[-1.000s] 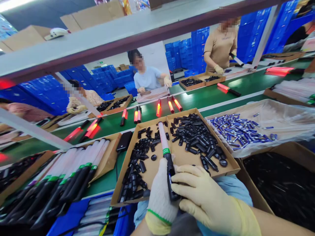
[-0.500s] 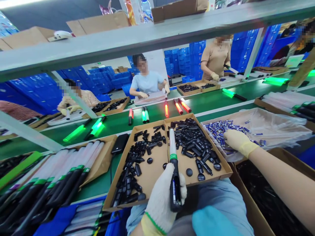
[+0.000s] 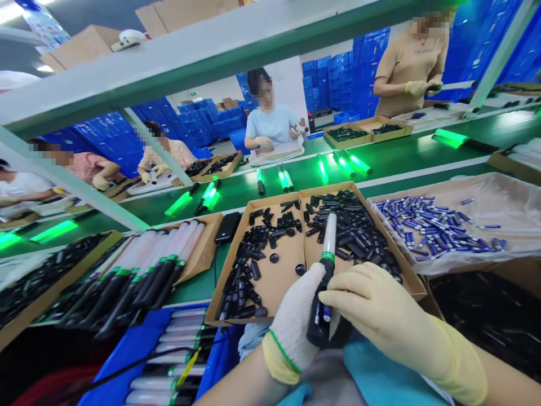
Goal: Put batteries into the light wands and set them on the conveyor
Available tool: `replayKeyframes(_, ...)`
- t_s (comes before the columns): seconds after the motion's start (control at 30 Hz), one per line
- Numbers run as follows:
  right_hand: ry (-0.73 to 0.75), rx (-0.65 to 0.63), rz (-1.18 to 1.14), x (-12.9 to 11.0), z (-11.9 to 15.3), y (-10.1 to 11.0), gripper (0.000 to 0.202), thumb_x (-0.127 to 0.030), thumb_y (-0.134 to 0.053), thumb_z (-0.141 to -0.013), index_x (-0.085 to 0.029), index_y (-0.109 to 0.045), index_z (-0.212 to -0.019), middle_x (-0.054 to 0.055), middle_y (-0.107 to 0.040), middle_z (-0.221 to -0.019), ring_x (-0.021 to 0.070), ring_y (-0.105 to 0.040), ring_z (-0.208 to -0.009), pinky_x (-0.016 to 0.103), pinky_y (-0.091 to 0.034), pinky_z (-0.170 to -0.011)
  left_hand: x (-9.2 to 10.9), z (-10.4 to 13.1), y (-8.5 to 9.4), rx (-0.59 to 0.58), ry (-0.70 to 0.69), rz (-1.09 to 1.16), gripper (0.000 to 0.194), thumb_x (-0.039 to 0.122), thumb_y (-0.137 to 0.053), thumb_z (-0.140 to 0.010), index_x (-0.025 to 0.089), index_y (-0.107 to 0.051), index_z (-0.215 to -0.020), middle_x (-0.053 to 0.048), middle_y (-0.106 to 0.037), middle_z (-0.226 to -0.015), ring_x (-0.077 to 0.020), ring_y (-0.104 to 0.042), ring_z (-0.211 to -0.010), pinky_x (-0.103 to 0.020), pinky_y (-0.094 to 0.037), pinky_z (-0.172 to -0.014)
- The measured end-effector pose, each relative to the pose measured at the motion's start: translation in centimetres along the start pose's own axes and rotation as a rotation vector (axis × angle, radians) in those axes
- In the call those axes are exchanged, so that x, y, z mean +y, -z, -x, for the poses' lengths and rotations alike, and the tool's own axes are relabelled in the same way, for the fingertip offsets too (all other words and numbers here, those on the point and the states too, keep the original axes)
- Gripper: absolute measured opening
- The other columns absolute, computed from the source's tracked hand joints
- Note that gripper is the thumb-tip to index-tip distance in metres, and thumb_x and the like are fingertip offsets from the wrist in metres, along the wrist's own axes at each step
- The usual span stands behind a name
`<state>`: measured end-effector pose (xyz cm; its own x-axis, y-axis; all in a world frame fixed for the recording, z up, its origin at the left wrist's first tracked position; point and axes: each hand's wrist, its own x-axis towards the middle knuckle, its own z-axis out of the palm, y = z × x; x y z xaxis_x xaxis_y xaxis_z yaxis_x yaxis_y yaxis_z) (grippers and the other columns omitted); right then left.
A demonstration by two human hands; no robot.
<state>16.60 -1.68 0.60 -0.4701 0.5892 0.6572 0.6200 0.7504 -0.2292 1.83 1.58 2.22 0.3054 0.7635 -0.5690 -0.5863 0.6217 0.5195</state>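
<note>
My left hand (image 3: 296, 318), in a white knit glove, is wrapped round the black handle of a light stick (image 3: 329, 239). The stick points away from me, with a clear tube and a green band; its tube is unlit. Its battery compartment lies open on the upper side. My right hand (image 3: 374, 301), in a pale yellow glove, pinches over that compartment. Under its fingertips shows the end of a blue battery (image 3: 327, 313), partly hidden. Just beyond, a cardboard tray (image 3: 282, 282) holds many loose black plastic parts.
At right, a plastic-lined tray (image 3: 502, 217) contains many blue batteries. Light sticks (image 3: 169, 256) lie in a box at left, more in a blue bin (image 3: 120, 352). Lit green sticks (image 3: 344, 163) rest on the green conveyor (image 3: 406, 158). Co-workers sit or stand across it.
My right hand has come from the battery tray to the light stick in my left hand. The view has swung left; several sticks on the belt went from red to green.
</note>
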Motion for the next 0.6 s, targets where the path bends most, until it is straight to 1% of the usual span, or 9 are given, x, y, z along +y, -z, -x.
replayKeyframes(0.07, -0.001, -0.002, 0.025, -0.4, 0.1, -0.3, 0.03, -0.008, -0.044, -0.096, -0.017, -0.066, -0.113, 0.005, -0.069, -0.098, 0.0195, -0.059, -0.083, 0.034, -0.046, -0.073, 0.0, 0.6, 0.1, 0.001, -0.053, -0.029, 0.009, 0.026, -0.069, -0.083, 0.02, -0.064, -0.079, 0.0, -0.065, -0.068, -0.0121, -0.066, -0.067, -0.016, -0.055, -0.058)
replayKeyframes(0.13, -0.015, -0.008, 0.022, -0.5, 0.3, -0.3, 0.033, -0.007, -0.044, -0.095, -0.017, -0.064, -0.118, 0.006, -0.069, -0.105, 0.0195, -0.059, -0.087, 0.034, -0.047, -0.074, 0.0, 1.1, 0.4, 0.002, -0.06, -0.062, 0.012, 0.03, -0.07, -0.082, 0.02, -0.066, -0.089, -0.002, -0.068, -0.074, -0.0158, -0.069, -0.072, -0.019, -0.057, -0.059)
replayKeyframes(0.2, -0.023, -0.01, -0.002, -0.5, 0.7, -0.1, 0.035, -0.006, -0.044, -0.094, -0.019, -0.063, -0.12, 0.006, -0.068, -0.113, 0.019, -0.06, -0.092, 0.033, -0.047, -0.077, 0.2, 1.4, 0.8, 0.006, -0.042, -0.078, 0.018, 0.033, -0.069, -0.084, 0.019, -0.066, -0.095, -0.003, -0.068, -0.073, -0.0166, -0.069, -0.068, -0.021, -0.056, -0.053)
replayKeyframes(0.27, -0.052, 0.012, 0.002, 0.6, 1.3, 0.4, 0.037, -0.007, -0.043, -0.094, -0.022, -0.062, -0.122, 0.006, -0.066, -0.118, 0.0184, -0.06, -0.1, 0.033, -0.047, -0.083, 0.4, 1.2, 1.0, 0.01, 0.001, -0.092, 0.02, 0.035, -0.069, -0.084, 0.017, -0.064, -0.094, -0.002, -0.065, -0.067, -0.0142, -0.065, -0.056, -0.02, -0.051, -0.045)
replayKeyframes(0.33, -0.182, 0.05, 0.07, 3.4, 2.5, 1.2, 0.034, -0.012, -0.043, -0.096, -0.021, -0.063, -0.122, 0.007, -0.065, -0.121, 0.019, -0.06, -0.108, 0.033, -0.046, -0.092, 0.6, 1.0, 1.2, 0.025, 0.05, -0.114, 0.023, 0.037, -0.069, -0.084, 0.016, -0.062, -0.09, 0.0, -0.062, -0.061, -0.0106, -0.058, -0.046, -0.017, -0.044, -0.039)
replayKeyframes(0.4, -0.451, 0.01, 0.211, 7.7, 4.4, 2.6, 0.03, -0.021, -0.045, -0.097, -0.02, -0.066, -0.118, 0.009, -0.065, -0.122, 0.0215, -0.06, -0.11, 0.035, -0.044, -0.097, 0.8, 0.9, 1.3, 0.044, 0.07, -0.141, 0.025, 0.039, -0.069, -0.085, 0.016, -0.059, -0.088, 0.0, -0.06, -0.059, -0.0081, -0.052, -0.041, -0.016, -0.038, -0.035)
replayKeyframes(0.47, -0.802, -0.198, 0.387, 12.6, 6.7, 4.2, 0.03, -0.027, -0.047, -0.095, -0.019, -0.071, -0.11, 0.011, -0.067, -0.116, 0.0254, -0.062, -0.107, 0.036, -0.046, -0.093, 1.1, 1.0, 1.4, 0.048, 0.065, -0.162, 0.026, 0.04, -0.068, -0.085, 0.016, -0.058, -0.086, 0.001, -0.059, -0.057, -0.007, -0.049, -0.038, -0.015, -0.035, -0.033)
replayKeyframes(0.53, -0.956, -0.327, 0.451, 16.6, 8.5, 5.6, 0.027, -0.022, -0.05, -0.089, -0.015, -0.075, -0.094, 0.014, -0.072, -0.097, 0.0287, -0.066, -0.091, 0.037, -0.047, -0.079, 1.2, 1.0, 1.5, 0.041, 0.075, -0.181, 0.028, 0.042, -0.067, -0.086, 0.017, -0.056, -0.084, 0.002, -0.058, -0.056, -0.0062, -0.045, -0.036, -0.015, -0.031, -0.032)
replayKeyframes(0.6, -0.99, -0.414, 0.447, 18.9, 9.4, 6.2, 0.022, -0.016, -0.053, -0.082, -0.017, -0.075, -0.077, 0.011, -0.072, -0.079, 0.0266, -0.067, -0.076, 0.034, -0.046, -0.069, 1.3, 1.1, 1.6, 0.034, 0.094, -0.195, 0.03, 0.044, -0.064, -0.087, 0.017, -0.055, -0.082, 0.002, -0.057, -0.056, -0.0056, -0.044, -0.035, -0.015, -0.028, -0.031)
